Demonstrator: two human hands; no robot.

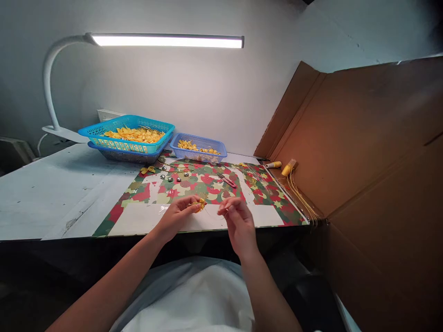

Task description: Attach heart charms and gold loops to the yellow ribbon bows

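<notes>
Left hand (178, 214): grasping a small golden-yellow ribbon bow (200, 206) between thumb and fingers, above the white strip (134, 220) along the near side of a red, green and tan patterned sheet (207, 186). Right hand (239, 223): thumb and fingertips drawn together, just beside the bow but apart from it; a fine strand seems to show there, too thin to confirm, so cannot tell whether it is grasped.

Handling, my judgement: pinch the bow at its gathered middle and leave the loops uncrushed; draw any strand with light, even tension, the fingertips kept close to the work under the long white lamp (168, 41).

Room: the table's dark front edge lies just below both hands, so a dropped piece could slip off. Beyond them, small round silver bells (170, 179) and a slim red-handled tool (227, 180) lie on the sheet; elbows low, strands clear of these. The left side offers bare white tabletop (62, 193); on the right, the tall brown cardboard panel (367, 138) limits wide sweeps
</notes>
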